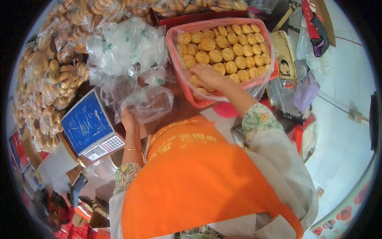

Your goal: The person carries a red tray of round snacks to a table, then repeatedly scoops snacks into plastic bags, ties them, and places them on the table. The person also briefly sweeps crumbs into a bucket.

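Note:
Rows of round golden pastries (215, 55) fill a pink plastic crate (191, 100) lined with clear film. My right hand (206, 78) reaches over the crate's near left corner, fingers bent down onto the pastries there; whether it grips one is hidden by the hand. My left hand (129, 119) holds a clear plastic bag (155, 100) by its side, with the bag's mouth spread towards the crate. Behind that hand lies a heap of clear bags with green print (128, 44).
A scale with a blue platform (88, 122) and keypad stands left of my left hand. Bagged pastries (47, 80) are piled at the far left. Right of the crate are a beige tray (283, 53) and a purple packet (306, 91). Another person (61, 209) is at lower left.

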Tool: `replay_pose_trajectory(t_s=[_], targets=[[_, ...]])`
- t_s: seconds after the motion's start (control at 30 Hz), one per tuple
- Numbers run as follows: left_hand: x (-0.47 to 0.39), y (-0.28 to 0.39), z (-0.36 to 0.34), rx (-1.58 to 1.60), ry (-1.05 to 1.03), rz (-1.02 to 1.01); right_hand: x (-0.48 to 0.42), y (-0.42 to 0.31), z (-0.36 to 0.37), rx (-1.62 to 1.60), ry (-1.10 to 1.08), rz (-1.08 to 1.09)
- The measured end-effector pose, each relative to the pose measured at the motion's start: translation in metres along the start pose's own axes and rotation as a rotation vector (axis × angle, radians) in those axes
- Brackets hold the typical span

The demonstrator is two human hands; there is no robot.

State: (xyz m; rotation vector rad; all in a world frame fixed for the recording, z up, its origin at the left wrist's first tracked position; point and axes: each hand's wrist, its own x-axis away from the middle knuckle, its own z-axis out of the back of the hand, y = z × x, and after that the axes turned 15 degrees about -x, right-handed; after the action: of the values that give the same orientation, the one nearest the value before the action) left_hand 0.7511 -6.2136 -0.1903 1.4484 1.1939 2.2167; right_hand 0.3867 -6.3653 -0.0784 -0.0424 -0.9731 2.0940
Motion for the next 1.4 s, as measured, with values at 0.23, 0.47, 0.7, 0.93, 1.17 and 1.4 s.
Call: replay_pose_trajectory(t_s=[0.23, 0.47, 0.7, 0.93, 1.17, 1.4], targets=[[0.022, 0.007, -0.024, 0.095, 0.087, 0.097, 0.002, 0.014, 0.011, -0.167, -0.085, 0.037], [0.028, 0.009, -0.038, 0.107, 0.113, 0.061, 0.061, 0.039, 0.033, -0.516, -0.126, -0.096], [0.018, -0.003, -0.03, 0.1, 0.042, 0.101, 0.062, 0.028, 0.023, -0.309, -0.13, -0.263], [0.027, 0.005, -0.041, 0.087, 0.082, 0.097, 0.076, 0.022, 0.006, -0.247, 0.02, -0.255], [0.025, 0.009, -0.036, 0.048, 0.016, 0.112, 0.072, 0.007, 0.008, -0.284, 0.034, -0.423], [0.02, 0.007, -0.035, 0.057, 0.015, 0.115, 0.07, 0.007, 0.008, -0.278, 0.033, -0.406]])
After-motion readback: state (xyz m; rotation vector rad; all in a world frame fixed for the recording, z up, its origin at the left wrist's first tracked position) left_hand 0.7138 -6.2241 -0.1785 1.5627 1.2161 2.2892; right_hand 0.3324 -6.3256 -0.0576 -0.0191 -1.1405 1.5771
